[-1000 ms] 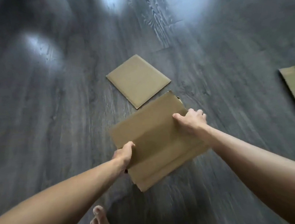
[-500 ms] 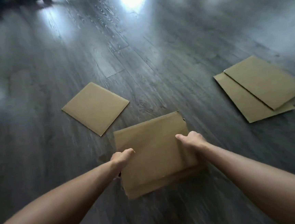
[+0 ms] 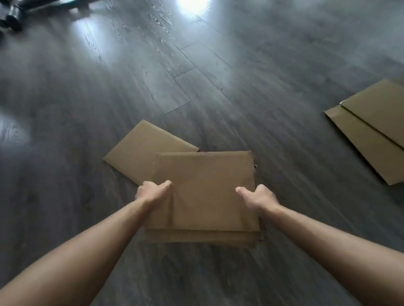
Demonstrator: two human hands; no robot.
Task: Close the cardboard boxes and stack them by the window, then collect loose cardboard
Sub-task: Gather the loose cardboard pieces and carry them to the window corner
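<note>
I hold a small stack of flat brown cardboard sheets (image 3: 206, 189) above the dark wood floor, at the centre of the view. My left hand (image 3: 152, 192) grips the stack's left edge, thumb on top. My right hand (image 3: 258, 198) grips its right edge the same way. A single flat cardboard sheet (image 3: 142, 149) lies on the floor just beyond the stack, partly hidden by it. Two overlapping flat cardboard sheets (image 3: 387, 131) lie on the floor at the right.
Dark grey plank floor (image 3: 187, 56) stretches ahead with bright window glare on it. Black wheeled legs of some furniture (image 3: 11, 19) stand at the far left corner.
The view has swung so the single floor sheet now sits right behind the held stack. The two sheets at the right have shifted toward the frame's edge. Both hands keep their grip.
</note>
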